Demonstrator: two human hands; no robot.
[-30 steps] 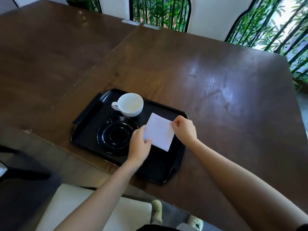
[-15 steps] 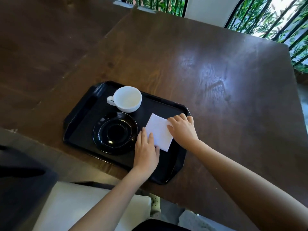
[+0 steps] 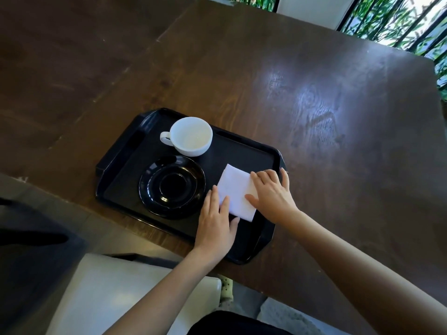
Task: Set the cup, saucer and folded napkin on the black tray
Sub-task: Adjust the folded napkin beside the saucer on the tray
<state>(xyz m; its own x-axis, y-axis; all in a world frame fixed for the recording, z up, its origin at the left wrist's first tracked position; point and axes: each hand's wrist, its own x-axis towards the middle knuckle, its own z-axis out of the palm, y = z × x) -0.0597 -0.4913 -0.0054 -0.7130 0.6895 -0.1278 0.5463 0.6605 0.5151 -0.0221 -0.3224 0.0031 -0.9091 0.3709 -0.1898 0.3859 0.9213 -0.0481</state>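
Observation:
A black tray [image 3: 125, 163] lies near the table's front edge. On it stand an empty white cup [image 3: 192, 136] at the back, upright with its handle to the left, and a black saucer [image 3: 172, 186] in front of the cup. A folded white napkin [image 3: 235, 189] lies flat on the tray's right part. My left hand [image 3: 216, 221] rests flat, fingers apart, on the napkin's near left corner. My right hand [image 3: 272, 192] lies flat on the napkin's right side, fingers spread. Neither hand grips anything.
The tray sits on a dark brown wooden table [image 3: 314, 105]. A white chair seat [image 3: 116, 293] is below the table's front edge. Black window bars with green plants [image 3: 399, 22] stand behind the table at the back right.
The napkin was held just above the tray by both hands; now it lies flat on the tray. Both hands have opened and press flat on it.

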